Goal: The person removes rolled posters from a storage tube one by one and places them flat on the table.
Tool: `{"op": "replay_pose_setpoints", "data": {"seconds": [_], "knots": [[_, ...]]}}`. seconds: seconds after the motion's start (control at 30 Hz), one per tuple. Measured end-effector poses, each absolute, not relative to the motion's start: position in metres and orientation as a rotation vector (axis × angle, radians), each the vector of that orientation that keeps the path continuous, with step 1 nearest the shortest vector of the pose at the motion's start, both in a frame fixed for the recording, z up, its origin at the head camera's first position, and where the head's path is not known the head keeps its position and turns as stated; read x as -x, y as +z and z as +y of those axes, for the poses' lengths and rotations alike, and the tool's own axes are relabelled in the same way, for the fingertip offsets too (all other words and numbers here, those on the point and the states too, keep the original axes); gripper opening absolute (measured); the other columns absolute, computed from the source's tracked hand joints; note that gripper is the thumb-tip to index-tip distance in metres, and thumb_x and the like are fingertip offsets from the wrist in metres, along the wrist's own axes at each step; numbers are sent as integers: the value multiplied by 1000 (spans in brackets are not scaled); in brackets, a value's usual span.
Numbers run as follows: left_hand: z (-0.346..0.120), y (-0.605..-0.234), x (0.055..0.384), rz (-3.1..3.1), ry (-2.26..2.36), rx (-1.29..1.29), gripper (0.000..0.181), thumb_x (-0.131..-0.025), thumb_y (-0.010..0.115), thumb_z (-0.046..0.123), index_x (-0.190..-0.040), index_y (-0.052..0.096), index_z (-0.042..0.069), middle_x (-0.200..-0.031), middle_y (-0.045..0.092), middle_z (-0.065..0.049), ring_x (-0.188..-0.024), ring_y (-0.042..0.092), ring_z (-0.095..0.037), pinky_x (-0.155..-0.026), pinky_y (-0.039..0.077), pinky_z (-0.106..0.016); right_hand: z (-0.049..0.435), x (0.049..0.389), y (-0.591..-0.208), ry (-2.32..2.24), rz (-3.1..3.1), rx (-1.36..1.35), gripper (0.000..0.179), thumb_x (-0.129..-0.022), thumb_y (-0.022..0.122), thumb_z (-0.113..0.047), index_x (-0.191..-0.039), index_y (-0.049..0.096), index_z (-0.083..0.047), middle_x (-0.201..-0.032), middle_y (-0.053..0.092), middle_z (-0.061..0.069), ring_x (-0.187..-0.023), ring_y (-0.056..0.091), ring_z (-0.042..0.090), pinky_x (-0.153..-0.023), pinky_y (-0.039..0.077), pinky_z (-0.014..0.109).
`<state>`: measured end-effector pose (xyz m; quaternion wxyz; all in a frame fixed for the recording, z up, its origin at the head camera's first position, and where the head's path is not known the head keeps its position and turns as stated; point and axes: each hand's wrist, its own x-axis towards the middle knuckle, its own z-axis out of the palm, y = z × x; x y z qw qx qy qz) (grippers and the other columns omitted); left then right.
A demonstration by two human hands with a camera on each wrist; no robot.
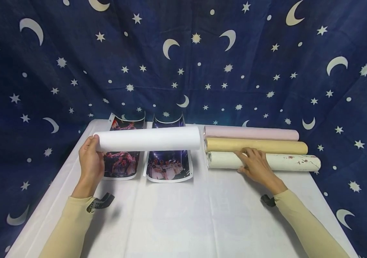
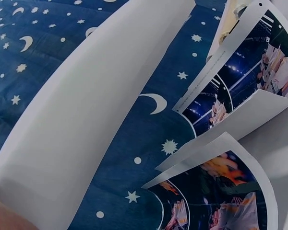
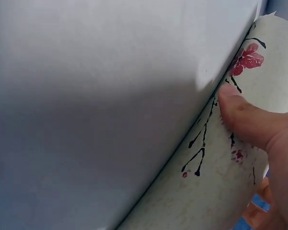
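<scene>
My left hand (image 1: 92,163) grips the left end of a rolled white paper (image 1: 147,139) and holds it level above the table, over two curled posters. In the left wrist view this paper roll (image 2: 86,105) runs diagonally, with part of my hand at the lower left corner. On the right, my right hand (image 1: 255,165) holds a cream wallpaper roll (image 1: 286,162) with a red blossom pattern, which lies on the table. The thumb (image 3: 249,120) presses its near side, and the fingers reach over to its far side, partly hidden.
Behind the cream roll lie a yellow roll (image 1: 280,146) and a pink roll (image 1: 251,133), side by side. A left poster (image 1: 122,165) and a right poster (image 1: 167,166) lie partly beneath the raised paper. Dark blue star-patterned cloth (image 1: 199,104) hangs behind the white-covered table (image 1: 177,215).
</scene>
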<state>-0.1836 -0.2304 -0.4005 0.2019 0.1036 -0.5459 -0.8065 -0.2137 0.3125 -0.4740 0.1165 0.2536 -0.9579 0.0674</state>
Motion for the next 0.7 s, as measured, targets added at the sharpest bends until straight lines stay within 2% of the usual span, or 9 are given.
{"op": "replay_pose_setpoints", "data": {"seconds": [0.37,0.7], "knots": [[-227,-401,185,-1512,-2242,-295,24,-102,52,30,-103,61,8,-121,52,-1,-117,46,-17,-104,35,-30,311,233,-470,140,-2806,-739,75,-77,83,-27,-143,48,-19,-126,50,16,-118,46,43,-96,34,66],[-223,-403,185,-1546,-2227,-276,25,-102,52,31,-101,60,8,-118,53,1,-114,47,-15,-96,38,-25,310,255,-469,128,-2832,-745,76,-79,82,-27,-145,45,-20,-129,50,15,-119,45,40,-95,35,64]]}}
